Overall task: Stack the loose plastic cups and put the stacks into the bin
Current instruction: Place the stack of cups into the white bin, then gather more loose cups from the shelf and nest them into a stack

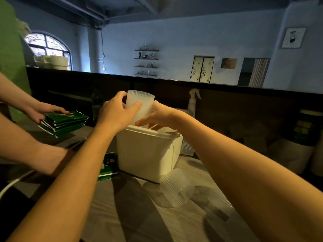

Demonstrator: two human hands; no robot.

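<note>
Two hands (116, 113) (160, 116), one cup stack (140, 105)

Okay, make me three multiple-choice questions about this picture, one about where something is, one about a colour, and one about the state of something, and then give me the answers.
1. Where is the cup stack?
A. lying on the table
B. held upright over the bin's opening
C. on the wall shelf

2. What colour are the booklets at the left?
A. green
B. red
C. yellow

3. How does the clear cup in front of the bin lie?
A. upright
B. nested in the held stack
C. on its side on the table

Answers:
1. B, the left hand grips the stack's side and the right hand is against it, above the white bin.
2. A, their covers are dark green with white edges.
3. C, its ribbed wall rests on the table, apart from the stack.
</note>
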